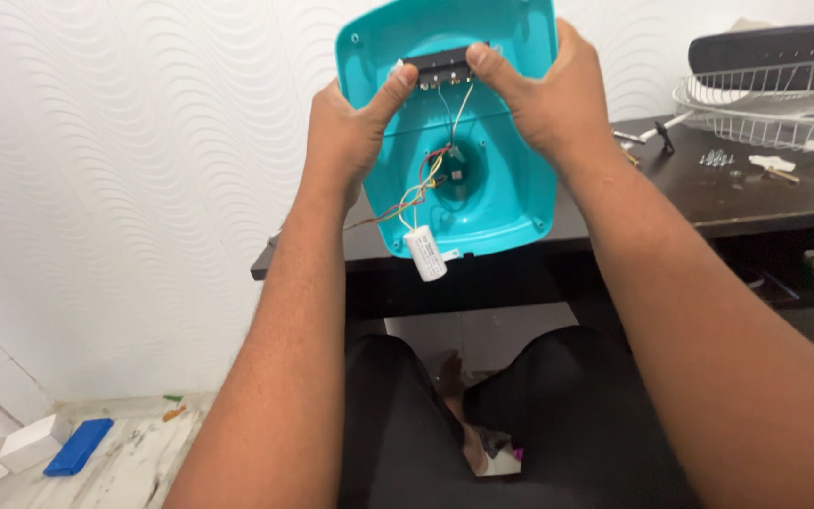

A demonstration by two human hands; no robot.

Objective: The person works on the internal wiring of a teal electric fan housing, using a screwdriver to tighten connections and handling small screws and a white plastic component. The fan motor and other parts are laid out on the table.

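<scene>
My knees in black trousers (pixel 482 424) are closest to me, and my two arms reach up from there. My left hand (pixel 346 127) and right hand (pixel 548 94) hold a teal plastic fan base cover (pixel 496 203) up in front of the white wavy wall (pixel 124 160), above the dark table (pixel 756 193). Both thumbs press on the black switch block (pixel 445 64) at its top; the other fingers wrap behind the cover. I think I should push both thumbs evenly and keep the coloured wires (pixel 426 174) loose. The white capacitor (pixel 424 254) hangs free, so no tugging.
</scene>
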